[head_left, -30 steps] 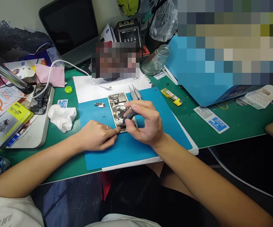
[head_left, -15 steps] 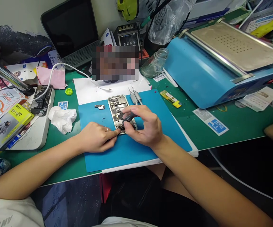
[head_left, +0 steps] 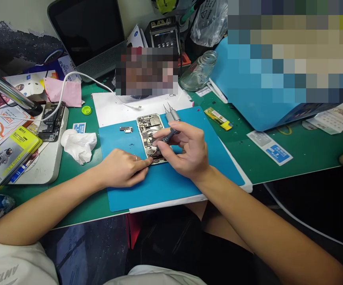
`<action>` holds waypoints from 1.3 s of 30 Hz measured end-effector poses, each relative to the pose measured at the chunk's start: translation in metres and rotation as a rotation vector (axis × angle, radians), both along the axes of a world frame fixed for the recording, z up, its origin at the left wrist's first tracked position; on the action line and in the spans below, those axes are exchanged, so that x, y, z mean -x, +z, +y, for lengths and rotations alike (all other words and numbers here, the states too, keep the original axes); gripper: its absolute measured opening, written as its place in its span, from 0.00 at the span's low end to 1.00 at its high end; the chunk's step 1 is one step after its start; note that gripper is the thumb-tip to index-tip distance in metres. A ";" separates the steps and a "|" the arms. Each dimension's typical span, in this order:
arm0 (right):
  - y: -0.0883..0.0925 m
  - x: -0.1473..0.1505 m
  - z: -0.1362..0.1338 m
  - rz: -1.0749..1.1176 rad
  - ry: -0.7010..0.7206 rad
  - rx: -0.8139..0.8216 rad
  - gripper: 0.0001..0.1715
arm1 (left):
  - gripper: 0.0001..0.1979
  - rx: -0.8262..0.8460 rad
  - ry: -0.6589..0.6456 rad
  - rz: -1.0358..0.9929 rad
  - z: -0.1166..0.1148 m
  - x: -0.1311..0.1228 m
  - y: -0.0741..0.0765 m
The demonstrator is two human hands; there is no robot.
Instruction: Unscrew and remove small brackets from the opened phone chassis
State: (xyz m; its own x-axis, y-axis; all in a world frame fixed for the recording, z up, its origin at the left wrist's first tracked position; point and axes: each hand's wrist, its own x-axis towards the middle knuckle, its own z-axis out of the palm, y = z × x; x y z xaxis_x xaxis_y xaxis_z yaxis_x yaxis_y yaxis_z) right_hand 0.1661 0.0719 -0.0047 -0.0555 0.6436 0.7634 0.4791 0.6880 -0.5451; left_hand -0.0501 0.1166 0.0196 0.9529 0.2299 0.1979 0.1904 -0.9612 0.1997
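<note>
Blue mat (head_left: 130, 200) under our work, and on it lies the phone (head_left: 147, 132) w/ its insides showing, right in front of us btwn our two hands. Its long side runs away from us, w/ the far end leaning a bit to our left. Our L hand (head_left: 122, 168) is at the near end: one finger sticks out and touches the near left corner, thumb apart from it, and we see nothing held. Our R hand (head_left: 191, 152) is over the right side, fingers and thumb pinched around a dark tool (head_left: 171, 135) that slants down toward the phone. Both hands are close, but the L one is the one we clearly see touching. We can't tell if the tool's tip touches too, b/c our fingers hide it. Those R fingers also cover the near right part of the phone, so that's what's most in the way. Two grey tools (head_left: 173, 114) lie just past the R hand, by the mat's far edge. Left of the phone, apart from it, sits a small metal part (head_left: 126, 129). Past the mat, a white cable (head_left: 85, 74) has its plug end on white paper (head_left: 106, 111), not touching the phone. Crumpled tissue (head_left: 84, 148) is off to the left, near the mat.
</note>
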 end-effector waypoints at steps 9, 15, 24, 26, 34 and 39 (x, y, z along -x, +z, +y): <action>0.000 -0.002 0.001 0.084 0.050 0.040 0.35 | 0.17 -0.010 0.009 -0.002 0.000 0.000 0.001; 0.000 -0.001 0.000 0.025 0.027 0.060 0.32 | 0.17 -0.020 0.003 0.000 0.000 0.000 0.002; 0.002 -0.004 0.001 -0.060 0.033 -0.068 0.37 | 0.17 -0.035 0.002 -0.047 -0.001 -0.001 0.003; 0.003 -0.006 0.001 -0.105 0.050 -0.099 0.39 | 0.17 -0.040 0.000 -0.059 -0.001 -0.001 0.003; 0.005 -0.007 0.001 -0.115 0.036 -0.116 0.42 | 0.17 -0.037 0.007 -0.025 0.000 0.000 0.001; 0.006 -0.007 0.003 -0.135 0.058 -0.184 0.42 | 0.17 -0.030 0.004 -0.032 0.000 -0.001 0.000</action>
